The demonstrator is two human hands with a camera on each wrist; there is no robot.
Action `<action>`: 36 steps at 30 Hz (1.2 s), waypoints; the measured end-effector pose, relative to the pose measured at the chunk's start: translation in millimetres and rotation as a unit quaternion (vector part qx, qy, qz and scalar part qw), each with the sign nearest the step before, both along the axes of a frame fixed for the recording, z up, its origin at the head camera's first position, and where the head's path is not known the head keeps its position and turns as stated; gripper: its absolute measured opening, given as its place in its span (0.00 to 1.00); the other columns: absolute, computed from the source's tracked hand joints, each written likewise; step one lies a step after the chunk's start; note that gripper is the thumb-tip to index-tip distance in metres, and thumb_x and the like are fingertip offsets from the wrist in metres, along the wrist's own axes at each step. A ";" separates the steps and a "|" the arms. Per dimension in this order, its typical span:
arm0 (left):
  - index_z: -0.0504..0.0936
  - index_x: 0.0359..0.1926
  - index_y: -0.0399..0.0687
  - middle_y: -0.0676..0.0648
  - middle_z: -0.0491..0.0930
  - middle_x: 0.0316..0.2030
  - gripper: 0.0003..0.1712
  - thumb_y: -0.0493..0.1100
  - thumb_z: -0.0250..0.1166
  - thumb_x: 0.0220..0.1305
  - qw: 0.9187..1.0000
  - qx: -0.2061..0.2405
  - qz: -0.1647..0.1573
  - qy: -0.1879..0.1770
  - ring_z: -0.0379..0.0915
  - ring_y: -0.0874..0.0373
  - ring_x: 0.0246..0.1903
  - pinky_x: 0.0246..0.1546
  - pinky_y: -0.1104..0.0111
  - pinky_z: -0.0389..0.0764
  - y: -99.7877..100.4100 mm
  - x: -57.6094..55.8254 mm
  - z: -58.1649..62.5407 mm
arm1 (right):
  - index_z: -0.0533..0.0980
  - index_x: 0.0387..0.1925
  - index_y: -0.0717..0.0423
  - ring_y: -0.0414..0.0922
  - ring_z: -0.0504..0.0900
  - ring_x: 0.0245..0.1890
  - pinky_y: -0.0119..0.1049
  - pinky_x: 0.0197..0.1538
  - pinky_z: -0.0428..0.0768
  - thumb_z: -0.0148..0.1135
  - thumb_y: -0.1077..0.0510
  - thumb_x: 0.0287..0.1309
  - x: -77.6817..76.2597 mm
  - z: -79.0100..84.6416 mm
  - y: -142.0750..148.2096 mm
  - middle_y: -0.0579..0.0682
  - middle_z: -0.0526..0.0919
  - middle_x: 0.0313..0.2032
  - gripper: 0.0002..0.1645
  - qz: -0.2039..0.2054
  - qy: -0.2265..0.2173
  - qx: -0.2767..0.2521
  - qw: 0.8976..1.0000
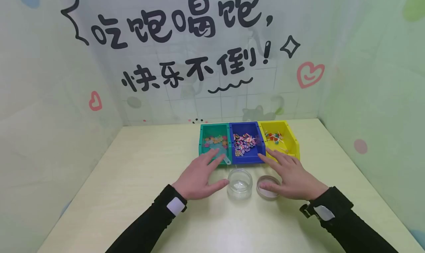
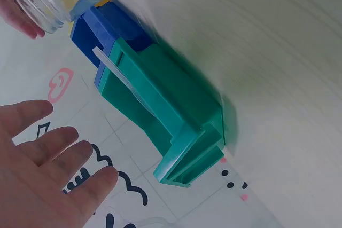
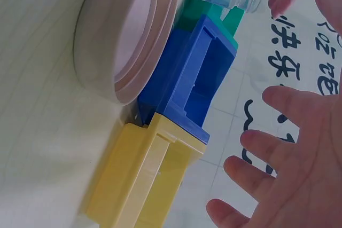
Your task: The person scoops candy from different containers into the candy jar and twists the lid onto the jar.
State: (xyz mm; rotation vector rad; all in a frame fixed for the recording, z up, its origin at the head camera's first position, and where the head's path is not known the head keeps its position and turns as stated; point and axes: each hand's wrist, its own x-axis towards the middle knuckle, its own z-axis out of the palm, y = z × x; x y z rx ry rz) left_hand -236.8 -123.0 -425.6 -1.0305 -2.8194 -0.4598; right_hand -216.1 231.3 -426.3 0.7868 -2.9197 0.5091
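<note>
My left hand (image 1: 201, 175) is held with spread fingers in front of the green bin, its thumb reaching toward a clear jar (image 1: 239, 184) with no lid on. On the other side, my right hand (image 1: 295, 175) has its fingers spread too, its thumb overlapping a pale pink round lid (image 1: 267, 192) in the head view. That lid lies with its hollow side up, beside the jar. Both palms show bare in the wrist views, the left hand (image 2: 48, 169) and the right hand (image 3: 288, 158) holding nothing.
Behind the jar stand three joined bins: green (image 1: 201, 142) with small pastel pieces and a translucent scoop (image 1: 227, 159), blue (image 1: 262, 149) with striped candy-like pieces, yellow (image 1: 293, 144) with small colourful sticks. A printed curtain (image 1: 212, 109) hangs behind the table (image 1: 149, 153).
</note>
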 end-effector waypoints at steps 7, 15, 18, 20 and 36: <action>0.63 0.86 0.48 0.40 0.61 0.85 0.45 0.67 0.57 0.81 0.996 0.077 0.033 -0.014 0.61 0.38 0.83 0.81 0.42 0.67 -7.3 -5.7 0.5 | 0.64 0.85 0.45 0.65 0.65 0.78 0.71 0.77 0.63 0.66 0.25 0.68 -6.1 2.2 -3.6 0.61 0.69 0.79 0.54 -0.012 0.009 -0.016 1.000; 0.66 0.85 0.47 0.39 0.66 0.81 0.40 0.64 0.55 0.84 0.982 0.164 0.085 -0.045 0.63 0.41 0.82 0.80 0.43 0.70 -18.0 -18.9 -1.3 | 0.69 0.82 0.50 0.64 0.72 0.73 0.69 0.74 0.75 0.62 0.24 0.70 -18.2 13.1 -17.7 0.63 0.77 0.71 0.52 -0.040 -0.023 -0.038 0.998; 0.67 0.84 0.46 0.38 0.67 0.79 0.38 0.62 0.55 0.85 0.972 0.204 0.103 -0.058 0.65 0.40 0.80 0.79 0.43 0.71 -21.5 -23.9 -4.8 | 0.73 0.77 0.54 0.61 0.77 0.68 0.65 0.69 0.80 0.61 0.24 0.72 -25.0 17.1 -24.5 0.60 0.82 0.67 0.49 -0.056 -0.051 -0.066 0.995; 0.67 0.83 0.43 0.36 0.67 0.78 0.38 0.60 0.55 0.85 0.963 0.233 0.114 -0.071 0.66 0.38 0.78 0.78 0.42 0.73 -23.7 -27.6 -8.1 | 0.76 0.72 0.55 0.57 0.80 0.62 0.59 0.64 0.84 0.60 0.25 0.73 -30.3 19.6 -29.0 0.58 0.85 0.61 0.46 -0.065 -0.074 -0.089 0.991; 0.67 0.81 0.38 0.33 0.73 0.72 0.37 0.57 0.56 0.86 0.919 0.304 0.207 -0.142 0.78 0.37 0.68 0.70 0.43 0.80 -29.0 -51.6 -28.6 | 0.83 0.60 0.53 0.51 0.84 0.51 0.48 0.58 0.86 0.54 0.21 0.73 -65.6 22.8 -64.1 0.53 0.90 0.52 0.43 -0.099 -0.180 -0.099 0.974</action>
